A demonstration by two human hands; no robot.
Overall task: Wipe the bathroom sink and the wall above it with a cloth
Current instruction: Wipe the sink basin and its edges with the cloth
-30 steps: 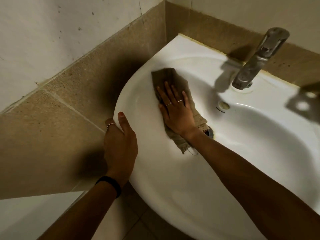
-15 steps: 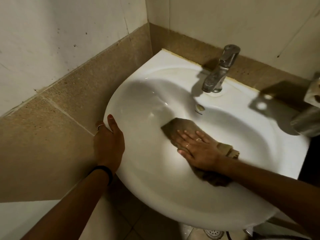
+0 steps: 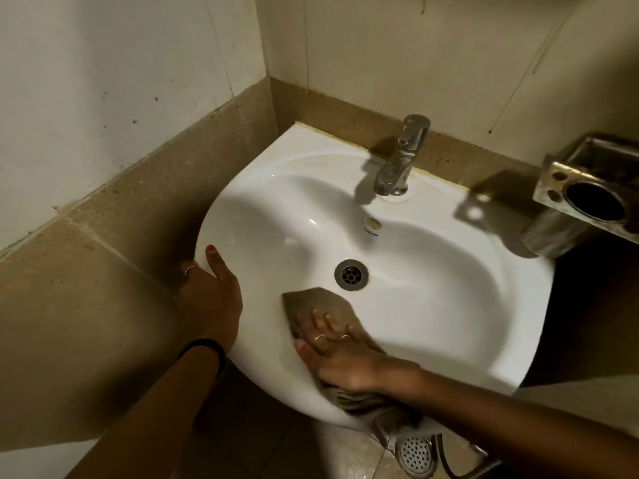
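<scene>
While left fingers [image 3: 193,269] grip the sink [image 3: 432,288] rim, flat right fingers [image 3: 325,326] press the cloth [image 3: 321,302].

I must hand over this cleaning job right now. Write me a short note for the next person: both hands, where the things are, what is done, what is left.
Left hand: grips the sink's left rim, steadying.
Right hand: flat fingers press the brown cloth on the basin's near wall, just in front of the drain; the cloth's tail hangs over the front rim.
Done: basin wiping is in progress.
Left: the rest of the basin, the faucet area, the wall above.
</scene>
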